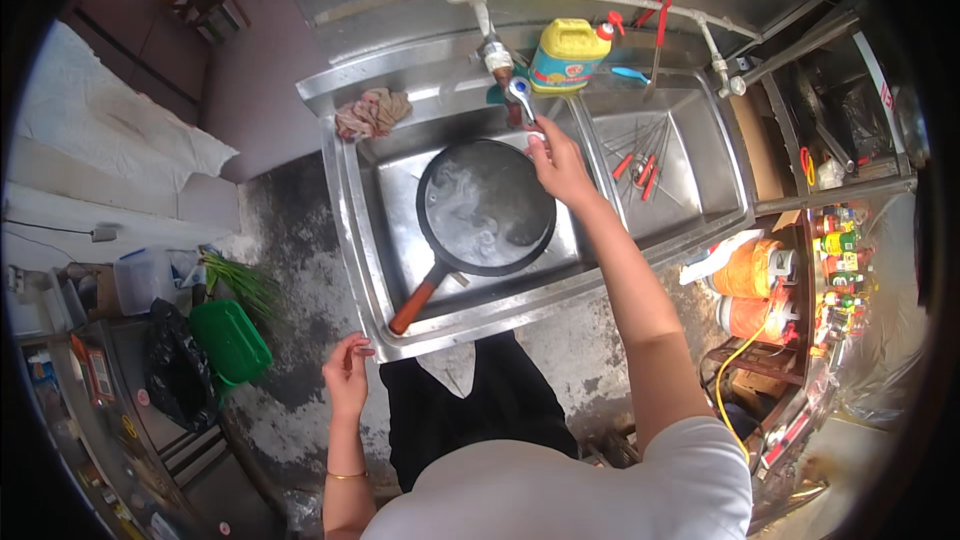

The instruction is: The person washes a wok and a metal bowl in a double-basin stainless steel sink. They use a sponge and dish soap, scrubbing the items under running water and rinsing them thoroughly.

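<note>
A frying pan (491, 206) with a dark round body and a wooden handle (414, 307) sits in the left basin of a stainless steel sink (346, 240). Cloudy, swirling liquid fills the pan, and its handle rests toward the front left corner. My right hand (561, 169) reaches over the pan, its fingers on the lever of a metal faucet (523, 94) at the back. Whether water is running cannot be made out. Beside the sink's front left corner, my left hand (347, 375) hangs loosely with fingers slightly curled, holding nothing.
A crumpled rag (373, 114) lies on the back left ledge. A yellow detergent jug (568, 56) stands behind the divider. Several red-handled skewers (643, 169) lie in the right basin. Gas cylinders (750, 270) stand at right; a green bin lid (231, 341) is at left.
</note>
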`<state>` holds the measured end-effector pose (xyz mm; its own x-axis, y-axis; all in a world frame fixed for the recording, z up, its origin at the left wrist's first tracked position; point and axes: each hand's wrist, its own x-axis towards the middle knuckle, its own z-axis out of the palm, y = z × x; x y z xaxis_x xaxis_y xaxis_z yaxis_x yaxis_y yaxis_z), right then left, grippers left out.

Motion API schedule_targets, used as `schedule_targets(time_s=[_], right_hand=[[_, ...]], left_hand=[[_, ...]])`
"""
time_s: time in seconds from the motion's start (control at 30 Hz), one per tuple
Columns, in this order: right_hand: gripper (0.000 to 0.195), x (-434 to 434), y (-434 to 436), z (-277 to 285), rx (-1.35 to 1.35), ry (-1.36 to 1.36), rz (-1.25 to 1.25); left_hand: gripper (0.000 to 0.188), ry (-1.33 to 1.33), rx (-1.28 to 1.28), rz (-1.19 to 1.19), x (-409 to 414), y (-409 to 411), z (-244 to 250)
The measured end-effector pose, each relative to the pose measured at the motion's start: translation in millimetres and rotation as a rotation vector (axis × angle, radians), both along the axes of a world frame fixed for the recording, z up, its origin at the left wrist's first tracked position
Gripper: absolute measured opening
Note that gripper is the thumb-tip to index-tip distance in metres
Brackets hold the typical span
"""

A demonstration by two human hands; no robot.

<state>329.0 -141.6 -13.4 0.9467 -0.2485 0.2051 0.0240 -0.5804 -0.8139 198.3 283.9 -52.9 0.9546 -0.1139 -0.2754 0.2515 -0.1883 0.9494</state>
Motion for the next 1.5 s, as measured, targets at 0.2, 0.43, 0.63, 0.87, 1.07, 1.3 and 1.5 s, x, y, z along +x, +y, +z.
schedule_targets(time_s=[0.2,0.43,0.63,0.87,1.07,1.3,1.5], right_hand=[[0.048,4,0,33,-0.014,-0.236,0.069],[0.031,27,1,15,0.065,-0.224,0.006],[0.03,21,-5,20,0.309,-0.224,0.059],[0.026,21,-42,2,0.686,-0.071,0.171],[0.031,64,-97,-124,-0.152,-0.066,0.022],[0.044,169,-76,-160,-0.527,0.084,-0.13],[0.029,168,-78,-157,-0.417,0.168,-0.054]], left_hand=[[0.024,-0.052,0.329,-0.185,3,-89,24],[0.036,-0.119,0.928,-0.55,41,-139,-19],[0.039,0.191,1.239,-0.727,77,-144,-98],[0.027,0.596,1.051,-0.7,94,-142,-110],[0.027,0.363,1.139,-0.656,84,-139,-117],[0.022,0.393,1.132,-0.625,84,-143,-111],[0.018,0.43,1.124,-0.622,84,-141,-111]])
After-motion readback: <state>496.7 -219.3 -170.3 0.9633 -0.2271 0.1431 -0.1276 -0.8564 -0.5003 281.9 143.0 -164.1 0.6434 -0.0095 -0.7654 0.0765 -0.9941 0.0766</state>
